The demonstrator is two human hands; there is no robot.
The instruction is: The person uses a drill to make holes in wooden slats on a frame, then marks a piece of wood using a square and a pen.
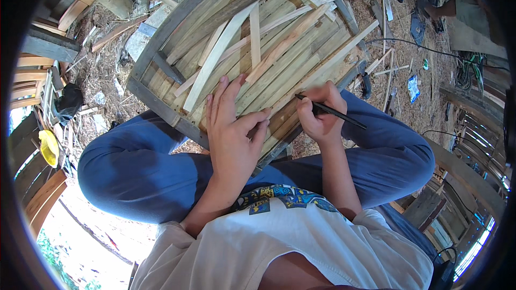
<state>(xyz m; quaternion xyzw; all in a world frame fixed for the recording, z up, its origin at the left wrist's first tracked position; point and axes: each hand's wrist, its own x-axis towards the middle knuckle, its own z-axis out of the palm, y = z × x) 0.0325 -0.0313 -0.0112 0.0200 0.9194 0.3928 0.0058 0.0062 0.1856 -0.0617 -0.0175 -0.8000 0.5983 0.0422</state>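
A wooden-framed panel of bamboo slats (301, 53) lies across my lap. My left hand (232, 129) presses flat, fingers apart, on the slats near the panel's near edge. Just to its right, my right hand (320, 115) is closed around a thin dark pencil (336, 114), whose tip touches a slat by the near edge. Several loose pale slats (217, 56) lie crosswise on top of the panel.
Straw and wood scraps litter the ground around me. A hammer (365, 83) lies to the right of the panel, near a black cable (424, 48). Wooden planks (48, 45) stand at the left, a yellow object (48, 147) lower left, and beams (467, 177) at the right.
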